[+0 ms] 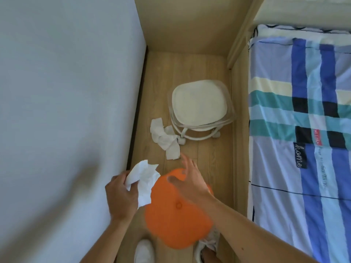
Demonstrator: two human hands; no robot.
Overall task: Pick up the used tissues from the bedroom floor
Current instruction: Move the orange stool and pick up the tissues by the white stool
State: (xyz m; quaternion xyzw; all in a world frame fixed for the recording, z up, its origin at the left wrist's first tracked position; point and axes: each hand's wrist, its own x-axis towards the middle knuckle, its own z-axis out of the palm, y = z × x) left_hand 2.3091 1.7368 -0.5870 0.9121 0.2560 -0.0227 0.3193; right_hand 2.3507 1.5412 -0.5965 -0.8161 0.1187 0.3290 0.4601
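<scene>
My left hand [121,194] grips a bunch of crumpled white tissue [143,179] near the wall at lower left. My right hand [190,177] is held over the floor with its fingers spread and nothing in it, reaching toward more white tissues [164,138]. Those lie crumpled on the wooden floor, just left of a white stool, a short way beyond my right fingertips.
An orange round stool [176,217] stands right below my hands. A white stool [199,109] on a ring base with small feet stands ahead. A white wall [66,92] runs along the left, a bed [303,120] with a striped blue sheet along the right. My white shoes [144,251] show at the bottom.
</scene>
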